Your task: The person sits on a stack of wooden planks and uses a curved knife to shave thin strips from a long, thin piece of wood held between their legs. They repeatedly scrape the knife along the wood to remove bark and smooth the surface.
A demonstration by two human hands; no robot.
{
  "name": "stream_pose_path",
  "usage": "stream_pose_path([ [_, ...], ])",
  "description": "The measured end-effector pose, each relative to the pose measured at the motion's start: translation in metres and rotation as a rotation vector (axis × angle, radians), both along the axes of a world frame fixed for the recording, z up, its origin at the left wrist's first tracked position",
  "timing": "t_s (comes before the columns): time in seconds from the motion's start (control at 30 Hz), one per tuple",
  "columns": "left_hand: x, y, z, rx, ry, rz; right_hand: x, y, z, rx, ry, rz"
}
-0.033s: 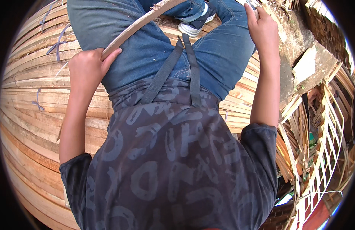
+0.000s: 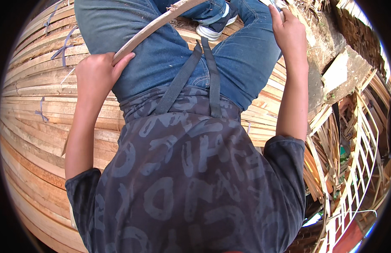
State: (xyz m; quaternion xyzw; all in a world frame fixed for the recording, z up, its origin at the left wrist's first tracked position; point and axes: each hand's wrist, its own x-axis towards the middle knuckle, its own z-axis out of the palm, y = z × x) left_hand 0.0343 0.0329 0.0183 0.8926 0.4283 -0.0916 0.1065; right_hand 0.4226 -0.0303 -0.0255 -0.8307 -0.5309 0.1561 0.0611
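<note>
Wooden strip point(image 2: 151, 35) in the left hand point(image 2: 95, 71)

Head cam: left fingers are wrapped snug round it, and it slants up over the jeans point(image 2: 105, 29) to the top edge. Right hand point(image 2: 291, 37) is curled round some pale thing point(image 2: 283, 15), can't tell what.

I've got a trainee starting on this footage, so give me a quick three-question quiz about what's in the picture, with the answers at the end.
1. Which hand grips the wooden strip that crosses over a thigh?
2. True or false: the right hand appears higher in the picture than the left hand.
3. What colour are the ties on the stacked wood at the picture's left?
a) bright yellow
b) bluish purple
c) red

Key:
1. The left hand.
2. True.
3. b) bluish purple.
</note>
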Motion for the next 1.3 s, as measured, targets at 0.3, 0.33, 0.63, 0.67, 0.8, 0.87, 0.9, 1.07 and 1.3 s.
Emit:
stream_pose_path([
  [0.3,0.001,0.003,-0.001,-0.014,-0.004,-0.010,0.012,0.003,-0.001,-0.050,-0.088,0.013],
  [0.33,0.003,0.005,-0.001,-0.017,-0.011,-0.025,0.013,-0.001,-0.003,-0.048,-0.077,0.012],
  [0.63,0.002,0.004,-0.001,-0.021,-0.012,-0.009,0.009,-0.001,-0.004,-0.087,-0.068,-0.043],
  [0.67,0.002,0.004,0.000,-0.022,-0.007,-0.017,0.011,0.000,-0.004,-0.099,-0.088,-0.020],
  [0.8,-0.002,0.000,-0.002,-0.036,0.015,0.012,-0.047,-0.013,0.008,0.038,0.038,0.068],
  [0.87,-0.001,0.001,-0.001,-0.035,0.017,0.027,-0.045,-0.011,0.010,-0.051,0.010,0.073],
  [0.9,-0.001,0.000,0.000,-0.032,0.013,0.022,-0.022,-0.006,0.001,-0.075,-0.018,0.002],
  [1.07,0.002,0.007,-0.002,-0.043,0.000,-0.013,-0.001,-0.008,-0.013,-0.069,-0.108,0.043],
  [1.3,0.001,0.007,0.000,-0.044,-0.003,-0.018,0.033,-0.007,-0.014,-0.045,-0.126,0.058],
])
